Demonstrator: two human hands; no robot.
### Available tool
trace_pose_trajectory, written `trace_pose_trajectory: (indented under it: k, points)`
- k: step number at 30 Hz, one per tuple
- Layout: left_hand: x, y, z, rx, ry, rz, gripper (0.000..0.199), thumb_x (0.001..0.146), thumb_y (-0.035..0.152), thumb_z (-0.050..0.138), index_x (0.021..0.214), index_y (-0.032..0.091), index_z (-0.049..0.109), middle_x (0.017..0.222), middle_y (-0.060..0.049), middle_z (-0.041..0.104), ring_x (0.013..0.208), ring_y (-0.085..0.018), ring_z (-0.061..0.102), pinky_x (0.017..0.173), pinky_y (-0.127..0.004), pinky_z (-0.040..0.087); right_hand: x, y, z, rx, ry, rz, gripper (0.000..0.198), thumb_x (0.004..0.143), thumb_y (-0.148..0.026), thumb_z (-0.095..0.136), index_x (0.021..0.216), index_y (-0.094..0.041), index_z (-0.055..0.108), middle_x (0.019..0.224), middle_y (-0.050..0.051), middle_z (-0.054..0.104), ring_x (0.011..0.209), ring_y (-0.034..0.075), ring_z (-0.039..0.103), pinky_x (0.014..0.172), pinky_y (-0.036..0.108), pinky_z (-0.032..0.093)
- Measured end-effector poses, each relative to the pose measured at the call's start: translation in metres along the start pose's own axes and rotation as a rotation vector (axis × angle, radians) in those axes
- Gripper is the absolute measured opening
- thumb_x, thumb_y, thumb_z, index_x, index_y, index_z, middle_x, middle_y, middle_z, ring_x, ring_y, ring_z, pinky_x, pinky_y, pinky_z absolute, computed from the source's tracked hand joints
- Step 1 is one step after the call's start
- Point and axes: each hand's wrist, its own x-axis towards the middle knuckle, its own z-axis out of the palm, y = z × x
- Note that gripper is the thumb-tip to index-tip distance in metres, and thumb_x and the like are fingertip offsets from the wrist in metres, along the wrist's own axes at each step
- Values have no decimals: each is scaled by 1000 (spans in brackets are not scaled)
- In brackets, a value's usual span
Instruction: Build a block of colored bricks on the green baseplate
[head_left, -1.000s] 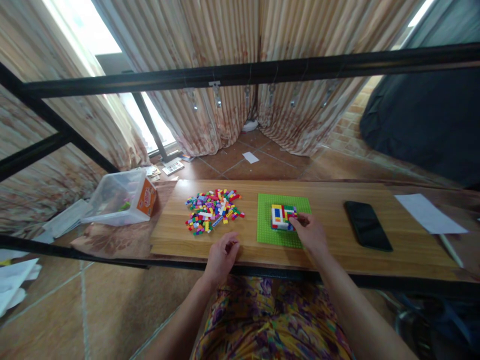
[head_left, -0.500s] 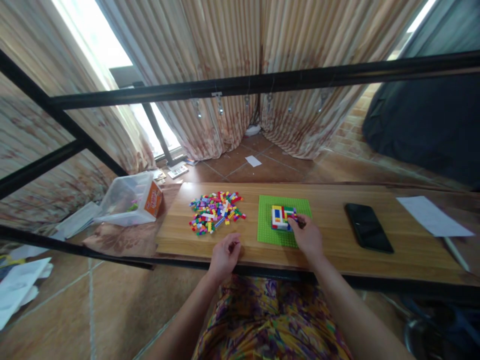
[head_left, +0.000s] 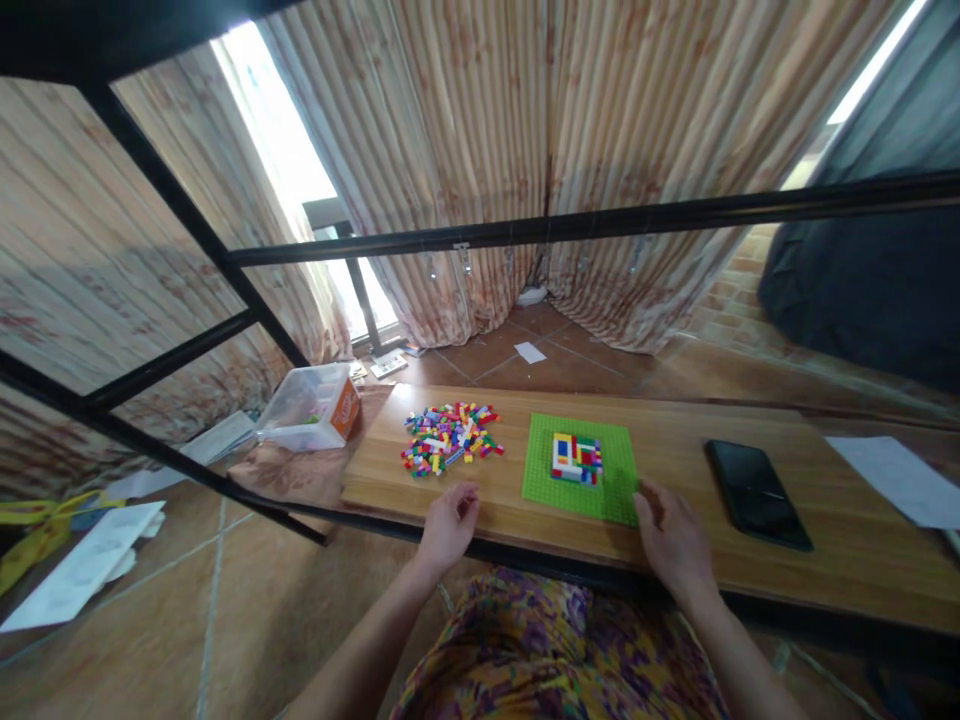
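Observation:
A green studded baseplate (head_left: 619, 470) lies on the table, carrying a low block of multicoloured building bricks (head_left: 576, 459) stacked in layers, with a gap in its top. At the plate's near right corner is my right hand (head_left: 677, 540), fingers bent and thumb apart from them; nothing shows between them. Whether it touches the plate's edge I cannot tell. My left hand (head_left: 448, 527) rests by the table's front edge with fingers curled together. Anything inside them is hidden. Just beyond it spreads a pile of loose coloured bricks (head_left: 450, 438).
On the wooden table (head_left: 679, 430), a black phone (head_left: 759, 493) lies to the right, with white paper (head_left: 896, 478) past it. Left of the table stands a clear plastic box (head_left: 300, 432) with an orange label. A black metal rail (head_left: 480, 237) crosses in front of the curtains.
My right hand has left the brick block and moved right and nearer, to the baseplate's corner. My left hand stays by the table edge. The camera view has shifted.

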Motion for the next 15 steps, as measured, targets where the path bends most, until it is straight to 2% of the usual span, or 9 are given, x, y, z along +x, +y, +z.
trace_pose_trajectory:
  k: [3,6,8,12,15]
  points:
    - [-3,12,11,81,-59,40,26,84,12,55,107,19,66,96,-4,71,81,-17,66,80,-32,56,-8,-6,9,-163,-45,-100,62,92,-56,31,127,-15,60,131,20,60,122,35,53,102,53,42]
    - [-9,14,11,157,-67,54,28,83,11,57,108,21,66,96,-4,69,84,-17,65,83,-32,55,-15,-13,20,-277,-98,-118,64,92,-57,29,133,-17,56,142,20,52,130,37,48,106,58,36]
    - [-12,7,1,182,-2,23,28,84,11,56,109,21,65,97,-4,68,85,-17,65,82,-31,55,-17,-14,26,-319,-127,-127,67,92,-58,26,136,-17,54,145,20,48,134,37,44,108,60,33]
    - [-6,-14,-30,233,219,-95,26,87,15,58,111,20,64,99,-5,65,87,-18,64,81,-31,53,-18,-9,30,-348,-159,-152,71,92,-61,20,140,-18,51,149,19,45,140,37,39,110,61,30]
    - [10,-25,-43,284,280,-147,23,87,20,62,109,21,63,99,-5,64,87,-19,63,81,-32,52,-20,-7,30,-357,-156,-167,75,91,-63,18,140,-17,51,149,20,45,140,37,39,112,60,29]
